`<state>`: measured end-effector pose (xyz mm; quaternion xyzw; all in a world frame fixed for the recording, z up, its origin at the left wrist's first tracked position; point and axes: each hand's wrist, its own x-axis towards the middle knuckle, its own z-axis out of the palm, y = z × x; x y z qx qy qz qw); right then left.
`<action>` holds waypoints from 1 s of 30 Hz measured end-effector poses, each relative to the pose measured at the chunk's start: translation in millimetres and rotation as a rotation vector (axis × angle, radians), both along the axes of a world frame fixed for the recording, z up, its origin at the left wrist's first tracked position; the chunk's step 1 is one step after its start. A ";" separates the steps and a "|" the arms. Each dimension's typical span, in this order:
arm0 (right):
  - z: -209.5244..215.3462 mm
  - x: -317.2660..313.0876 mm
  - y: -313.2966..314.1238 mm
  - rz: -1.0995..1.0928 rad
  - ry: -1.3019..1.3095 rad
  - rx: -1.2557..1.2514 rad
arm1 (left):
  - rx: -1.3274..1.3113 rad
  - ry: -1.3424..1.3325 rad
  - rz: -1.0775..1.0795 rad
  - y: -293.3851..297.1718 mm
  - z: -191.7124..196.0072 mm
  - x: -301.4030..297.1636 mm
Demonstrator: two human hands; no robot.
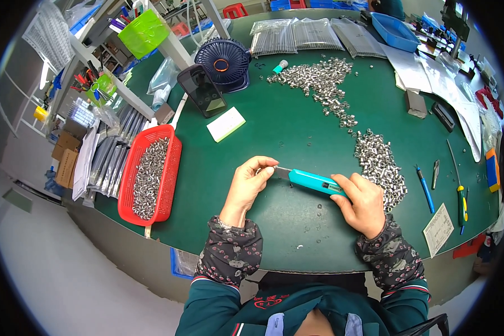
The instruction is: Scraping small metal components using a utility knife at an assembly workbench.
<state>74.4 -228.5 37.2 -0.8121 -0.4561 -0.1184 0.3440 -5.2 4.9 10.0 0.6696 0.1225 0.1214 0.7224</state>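
Note:
My right hand is wrapped round a teal utility knife, thumb and fingers closed on its handle. The knife's extended blade points left, its tip right at the fingertips of my left hand. Those fingers are pinched together, and what they hold is too small and covered to make out. Close by on the right lies a pile of small silvery metal ring-shaped parts. A larger heap of similar parts spreads farther back. Both hands hover over the green tabletop, where a few tiny dark rings are scattered.
At left stands a red basket of small metal parts. A phone, a white notepad and a dark blue fan sit behind. On the right lie a blue pen-like tool, a yellow-green screwdriver and a paper slip.

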 end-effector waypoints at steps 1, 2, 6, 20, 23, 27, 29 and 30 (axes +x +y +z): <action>0.2 0.8 0.1 0.001 -0.002 -0.001 | -0.080 -0.001 0.001 1.0 -0.9 -0.1; -0.2 2.2 0.0 -0.006 0.047 0.095 | -0.161 -0.002 0.002 1.8 -1.2 -0.3; -3.5 6.9 -4.4 0.004 0.184 0.116 | -0.225 -0.006 -0.010 0.0 -0.5 1.8; -5.9 10.6 -6.7 0.099 0.358 0.032 | -0.225 -0.047 -0.019 -4.1 -2.2 3.9; -8.7 11.6 -6.8 0.100 0.365 0.030 | -0.222 -0.032 -0.049 -4.7 -1.5 3.1; -4.3 8.3 -3.6 0.062 0.187 0.041 | -0.225 -0.014 -0.072 -1.8 -2.5 1.3; -1.2 5.7 -0.6 0.060 0.076 0.037 | -0.365 -0.018 -0.091 1.7 -5.3 0.5; 0.2 4.9 0.0 0.050 -0.038 0.034 | -0.364 -0.019 -0.089 2.4 -6.3 0.9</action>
